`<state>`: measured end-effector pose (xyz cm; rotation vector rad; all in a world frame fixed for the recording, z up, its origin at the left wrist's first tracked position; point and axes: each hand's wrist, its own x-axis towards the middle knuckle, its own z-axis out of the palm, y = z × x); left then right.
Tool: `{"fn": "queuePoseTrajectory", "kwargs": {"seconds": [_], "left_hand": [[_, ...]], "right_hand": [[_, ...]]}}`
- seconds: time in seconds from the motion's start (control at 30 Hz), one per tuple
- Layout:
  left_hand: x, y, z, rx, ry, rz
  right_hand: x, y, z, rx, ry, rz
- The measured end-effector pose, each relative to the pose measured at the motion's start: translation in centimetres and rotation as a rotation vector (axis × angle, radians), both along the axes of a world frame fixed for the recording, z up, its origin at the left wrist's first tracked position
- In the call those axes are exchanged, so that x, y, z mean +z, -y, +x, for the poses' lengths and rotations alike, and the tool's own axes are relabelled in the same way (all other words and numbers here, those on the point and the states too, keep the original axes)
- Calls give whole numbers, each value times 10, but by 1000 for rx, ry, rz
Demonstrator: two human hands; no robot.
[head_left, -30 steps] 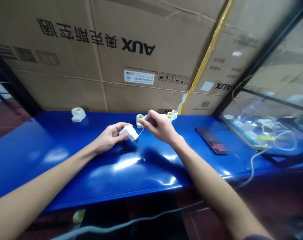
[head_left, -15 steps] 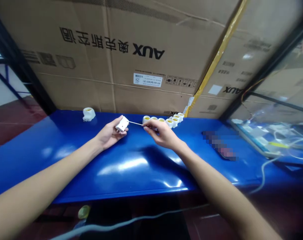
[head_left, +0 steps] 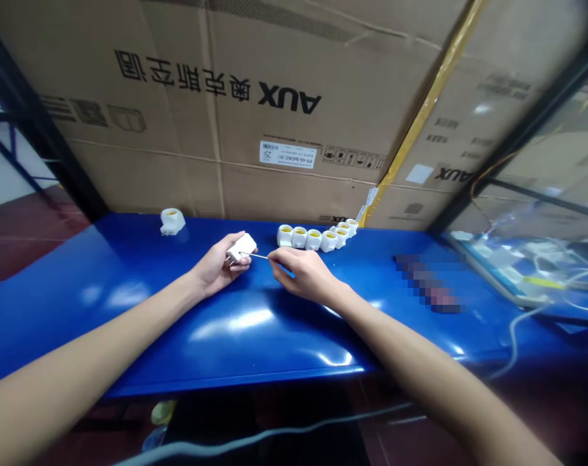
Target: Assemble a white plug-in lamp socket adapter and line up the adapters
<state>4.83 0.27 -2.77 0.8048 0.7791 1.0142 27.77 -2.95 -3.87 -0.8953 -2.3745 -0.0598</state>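
My left hand (head_left: 218,266) holds a white plug piece (head_left: 242,248) above the blue table, its metal prongs pointing down and left. Closed around a thin metal rod (head_left: 259,256), perhaps a screwdriver, is my right hand (head_left: 303,272); the handle is hidden in the fingers. The rod's tip meets the face of the plug piece. Behind my right hand, several white sockets with yellow insides (head_left: 314,240) stand in a row. One more white socket (head_left: 172,222) sits apart at the back left.
Large cardboard boxes (head_left: 167,129) stand along the back of the blue table (head_left: 187,356). A pixelated dark object (head_left: 427,281) lies at the right, near a tray (head_left: 492,272) of white parts. A pale cable (head_left: 514,336) hangs over the right edge.
The plug piece has turned and shifted slightly right and down in my left hand. My right hand has moved down and a little left, and the rod's tip now touches lower on the piece.
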Motion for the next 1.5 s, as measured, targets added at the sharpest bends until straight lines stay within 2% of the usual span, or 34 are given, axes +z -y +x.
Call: {"fn": "queuePoseTrajectory", "kwargs": {"seconds": [0.17,0.4,0.73,1.0,1.13,1.27,1.37,1.43,1.5], "left_hand": [[-3,0,-2,-9,-117,39],[-9,-2,-3,-57,-126,80],[-9,0,-4,-147,-61,29],[-13,-1,-4,-8,-201,215],[-9,2,-1,-1,-226,243],[-6,7,3,76,-232,267],[-6,10,8,129,-265,282],[-7,13,10,152,-292,307],[-9,14,10,184,-306,344]], "right_hand": [[4,6,-2,-61,172,50],[8,10,-5,-76,294,135],[9,9,-2,-60,300,186],[19,17,-4,-75,261,56],[19,18,-7,-86,178,-62],[17,20,-12,-197,249,-9],[13,21,-14,-178,305,34],[9,20,-16,-145,261,-7],[6,19,-19,-131,102,-130]]}}
